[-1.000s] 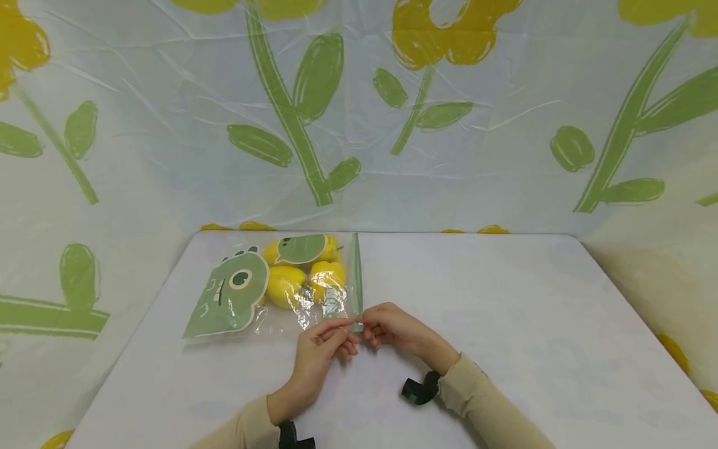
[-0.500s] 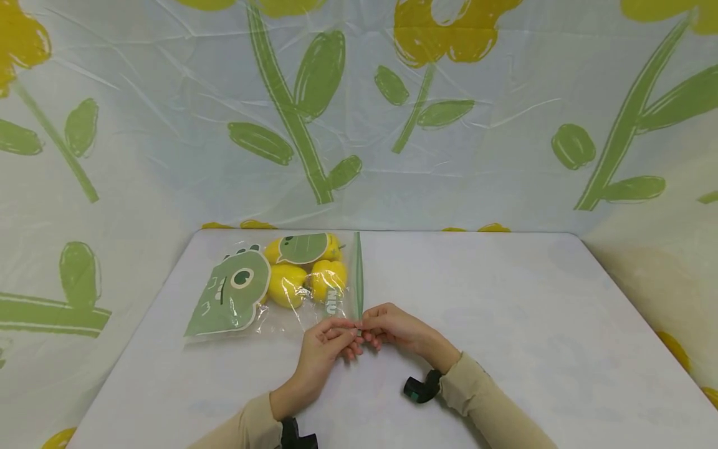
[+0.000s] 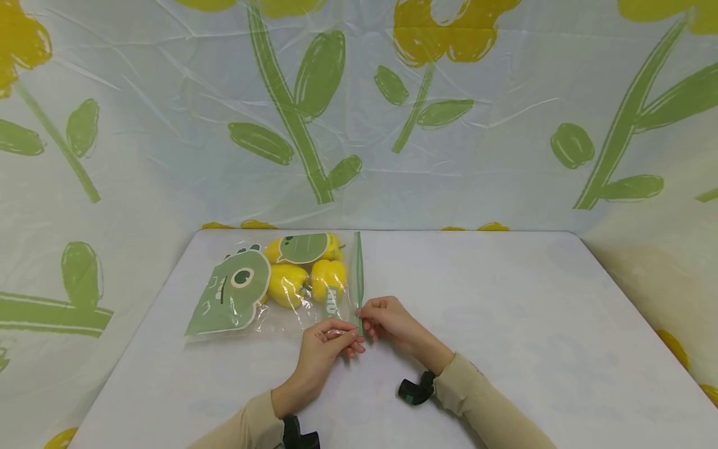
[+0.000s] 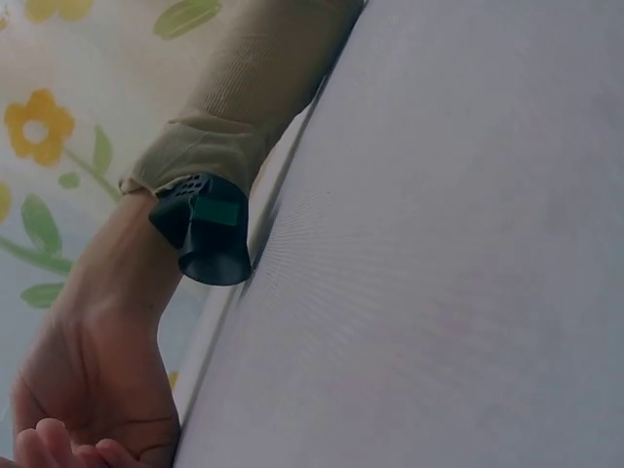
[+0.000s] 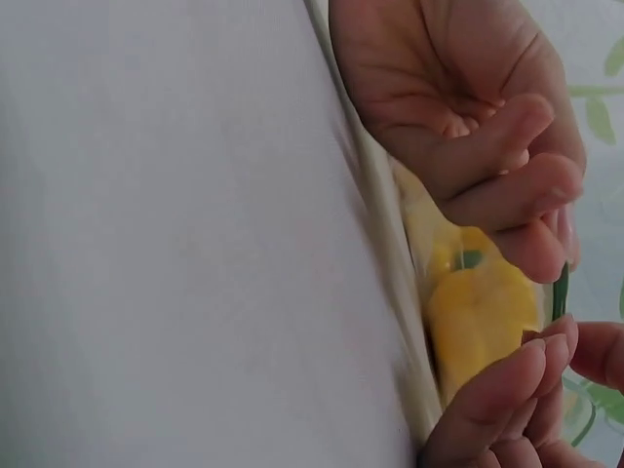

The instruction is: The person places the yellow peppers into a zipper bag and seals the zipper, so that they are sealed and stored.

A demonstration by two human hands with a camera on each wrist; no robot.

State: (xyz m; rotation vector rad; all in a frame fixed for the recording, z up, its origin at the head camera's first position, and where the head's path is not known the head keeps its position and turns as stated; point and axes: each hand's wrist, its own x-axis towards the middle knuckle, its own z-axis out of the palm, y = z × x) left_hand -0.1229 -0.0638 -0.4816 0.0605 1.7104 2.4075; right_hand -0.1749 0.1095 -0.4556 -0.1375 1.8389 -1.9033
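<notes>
A clear zip bag with a green cartoon print lies flat on the table's left half, several yellow bell peppers inside. Its green zip strip runs along the right-hand side. My left hand pinches the near corner of the bag at the strip's end. Just beyond it, my right hand pinches the strip between thumb and forefinger. In the right wrist view the fingers of the left hand and the right hand meet at the green strip, with blurred yellow peppers behind.
The white table extends to the right of the bag. Behind it hangs a flower-patterned cloth, which also closes off both sides. Each wrist wears a black camera mount.
My right hand has shifted a little away from me along the zip strip, parting slightly from the left hand. The left hand stays almost in place at the corner. The bag barely moves.
</notes>
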